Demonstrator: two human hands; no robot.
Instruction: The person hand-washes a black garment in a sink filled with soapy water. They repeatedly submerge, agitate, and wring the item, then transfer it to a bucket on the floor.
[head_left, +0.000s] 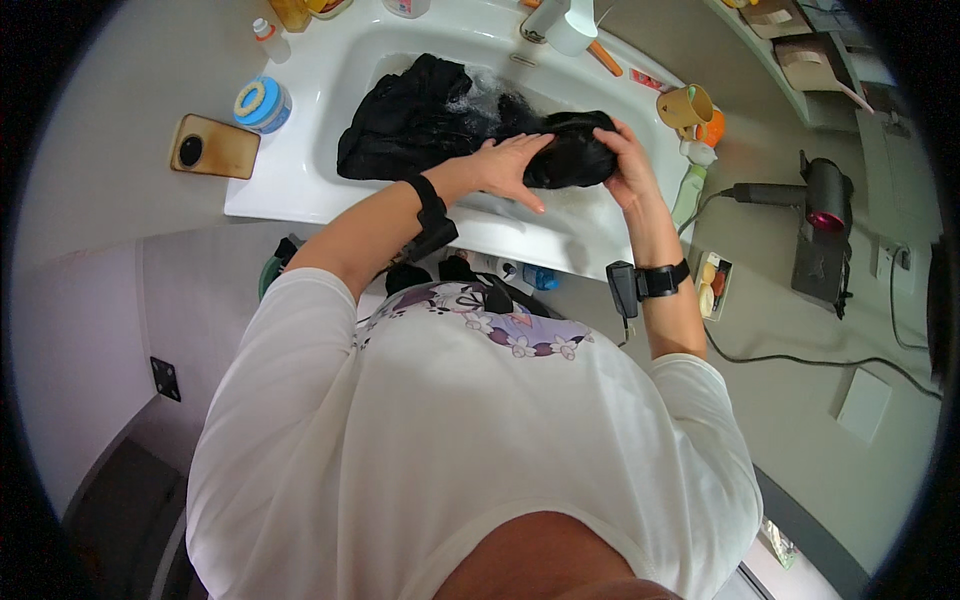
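A wet black cloth garment (420, 127) lies in the white washbasin (469, 46), with sudsy water around its middle. Its right end is bunched into a rounded, shiny lump. My right hand (631, 166) grips the right side of that lump, thumb and fingers curled on the cloth. My left hand (516, 166) rests at the lump's left side with its fingers spread and thumb pointing down, its fingertips touching the cloth. Both wrists wear black straps with small devices.
A faucet (534, 31) and an orange-handled item (604, 58) are at the basin's back. A yellow mug (684, 106) and green tube (688, 196) stand right. A blue-lidded jar (262, 105) and phone (216, 146) lie left. A hair dryer (825, 196) hangs on the right wall.
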